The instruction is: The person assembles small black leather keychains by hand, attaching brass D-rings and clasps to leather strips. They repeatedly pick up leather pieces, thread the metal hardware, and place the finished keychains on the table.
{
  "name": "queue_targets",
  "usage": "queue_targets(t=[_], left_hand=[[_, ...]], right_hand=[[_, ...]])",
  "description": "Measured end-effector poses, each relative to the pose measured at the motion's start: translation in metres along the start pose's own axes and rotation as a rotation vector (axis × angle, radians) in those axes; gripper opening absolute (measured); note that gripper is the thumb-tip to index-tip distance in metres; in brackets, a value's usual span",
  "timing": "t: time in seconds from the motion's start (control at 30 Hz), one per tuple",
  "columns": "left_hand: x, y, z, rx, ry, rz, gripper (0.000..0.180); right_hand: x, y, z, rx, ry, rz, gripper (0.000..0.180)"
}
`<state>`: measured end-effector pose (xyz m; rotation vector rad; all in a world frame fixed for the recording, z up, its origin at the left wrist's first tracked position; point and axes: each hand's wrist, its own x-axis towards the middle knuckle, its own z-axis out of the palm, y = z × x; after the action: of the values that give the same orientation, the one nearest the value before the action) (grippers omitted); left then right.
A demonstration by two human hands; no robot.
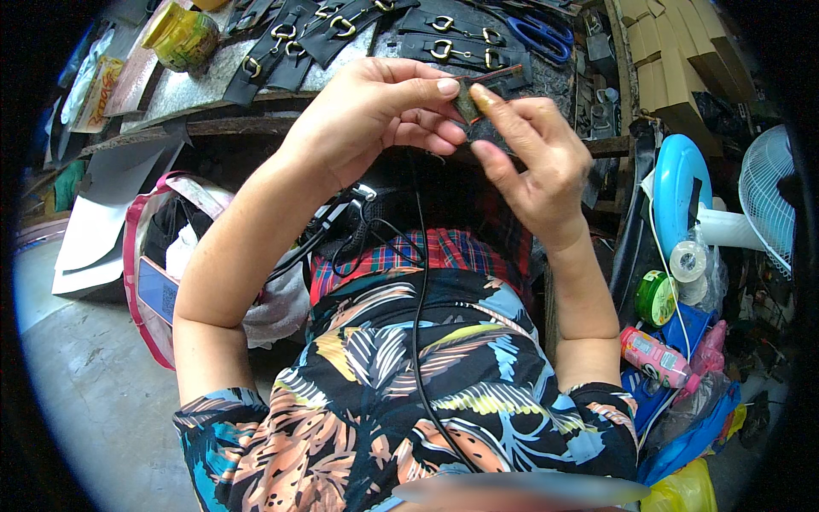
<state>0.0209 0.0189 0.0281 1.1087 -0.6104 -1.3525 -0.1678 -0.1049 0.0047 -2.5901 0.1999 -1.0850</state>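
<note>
My left hand (371, 111) and my right hand (533, 158) meet above my lap, both pinching one small dark leather strap piece (467, 101) with a reddish edge. The left thumb and forefinger hold its upper end. The right forefinger presses on it from the right side. Just beyond the hands, several black straps with gold buckles (341, 30) lie in a row on a metal-topped workbench (183, 90).
A yellow-green tin (182, 36) stands at the bench's back left and blue scissors (542, 34) at its back right. A pink-rimmed bag (158, 273) sits on the floor at left. Tape rolls (657, 297), bottles, a blue ring and a white fan (768, 200) crowd the right.
</note>
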Motion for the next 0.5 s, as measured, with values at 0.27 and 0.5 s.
queue_targets(t=[0.27,0.5], left_hand=[[0.003,-0.002,-0.006,-0.003,0.026,-0.002,0.028],[0.005,0.0,-0.013,0.06,0.042,0.008,0.025]], right_hand=[[-0.002,0.004,0.001,0.312,-0.111,0.054,0.042],[0.001,-0.005,-0.011,-0.078,-0.069,-0.043,0.042]])
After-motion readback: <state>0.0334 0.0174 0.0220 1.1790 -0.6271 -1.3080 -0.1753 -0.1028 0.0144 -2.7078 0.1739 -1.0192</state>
